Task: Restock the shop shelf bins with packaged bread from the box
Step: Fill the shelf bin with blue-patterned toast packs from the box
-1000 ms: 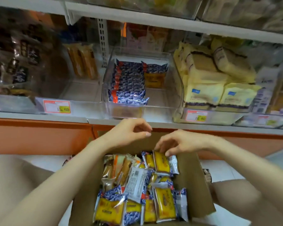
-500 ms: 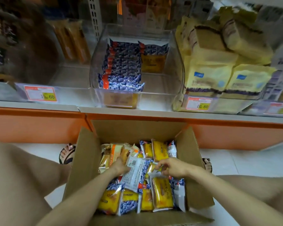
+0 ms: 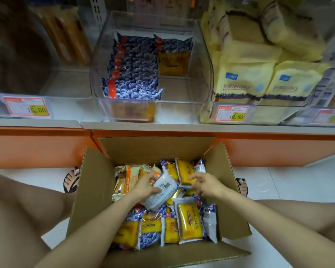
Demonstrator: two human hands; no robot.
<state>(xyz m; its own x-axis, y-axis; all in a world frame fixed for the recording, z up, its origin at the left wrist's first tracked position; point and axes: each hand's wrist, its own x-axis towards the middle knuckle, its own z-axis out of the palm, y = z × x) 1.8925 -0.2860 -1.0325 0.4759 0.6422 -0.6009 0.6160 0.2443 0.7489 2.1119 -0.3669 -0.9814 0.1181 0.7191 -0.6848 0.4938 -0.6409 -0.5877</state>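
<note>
Tilted up off the heap since half a second ago, gripped in curled left hand (image 3: pixel 145 187) inside cardboard box (image 3: pixel 93 190): barcode-side bread packet (image 3: pixel 162 192). Shifted across to upright yellow bread packet (image 3: pixel 184 171): right hand (image 3: pixel 206 183), fingertips touching, hold unclear. Could slip on glossy film or drag neighbouring packs out. Sits at 3 o'clock of left hand, 9 o'clock of right, with clear shelf bin (image 3: pixel 182 89) at 12.

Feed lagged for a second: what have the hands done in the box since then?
Both hands dropped from above the box into it. The left hand now grips a barcoded white packet, tilting it up; right hand reaches a yellow packet. The shelf bin looks unchanged.
</note>
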